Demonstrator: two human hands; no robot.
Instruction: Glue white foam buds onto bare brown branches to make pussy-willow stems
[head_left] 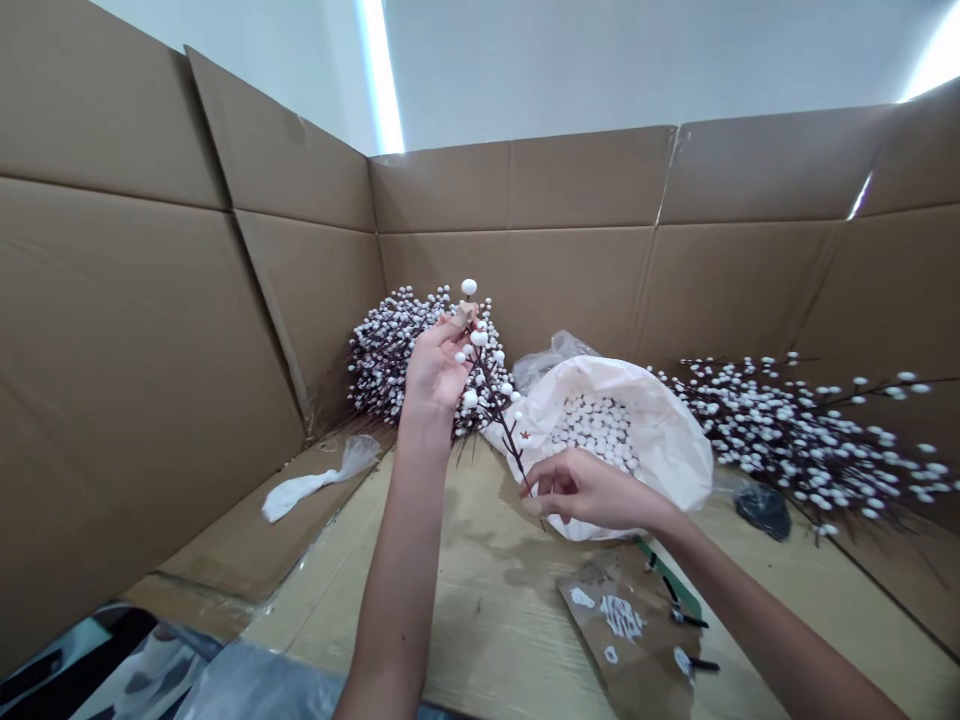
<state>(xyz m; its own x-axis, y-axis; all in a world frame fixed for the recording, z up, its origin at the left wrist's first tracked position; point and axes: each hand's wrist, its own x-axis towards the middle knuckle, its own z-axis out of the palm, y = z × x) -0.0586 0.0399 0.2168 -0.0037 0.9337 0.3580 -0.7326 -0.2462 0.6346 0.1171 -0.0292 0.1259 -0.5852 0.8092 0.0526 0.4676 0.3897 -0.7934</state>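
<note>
A dark-stemmed artificial berry branch (513,440) with white berries slants between my two hands above the table. My left hand (442,362) is up near its top, with tape or a covering on the fingertips, closed around the upper twigs just below the topmost berry. Lower down, my right hand (581,490) pinches the bare end of the stem. Behind the right hand a white bag (679,440) lies wide, filled with loose white berries (592,425). A thick bunch of finished berry branches (390,350) stands behind my left hand.
More berry branches (780,420) lie at the right, near a dark plastic-wrapped lump (763,508). A cardboard piece (622,665) with white glue smears and black sticks lies in front. A small white bag (300,492) is at the left. Cardboard walls (570,280) enclose the table.
</note>
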